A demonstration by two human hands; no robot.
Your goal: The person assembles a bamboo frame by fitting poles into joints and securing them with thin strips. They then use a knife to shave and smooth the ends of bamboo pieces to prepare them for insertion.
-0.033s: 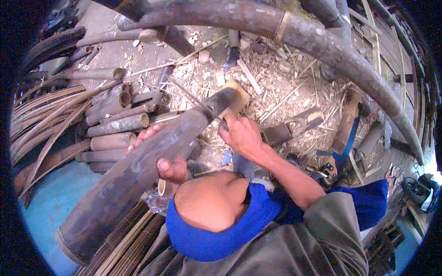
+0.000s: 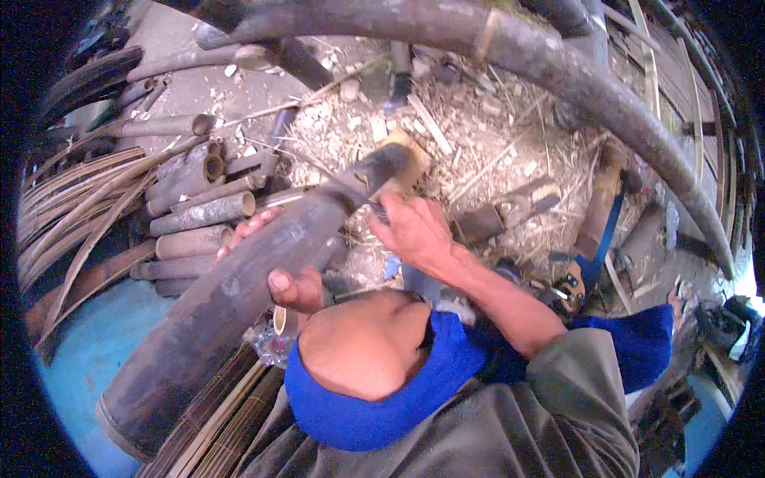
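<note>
The left hand wraps the thick dark bamboo pole, thumb on top, fingers curled round its far side. The pole slants from lower left up to a wooden block. The right hand is closed on a blade set across the pole — cut bamboo pieces lie just left.

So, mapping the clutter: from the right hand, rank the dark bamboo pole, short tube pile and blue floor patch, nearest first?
1. dark bamboo pole, just left of the right hand.
2. short tube pile, farther left.
3. blue floor patch, far lower left.
</note>
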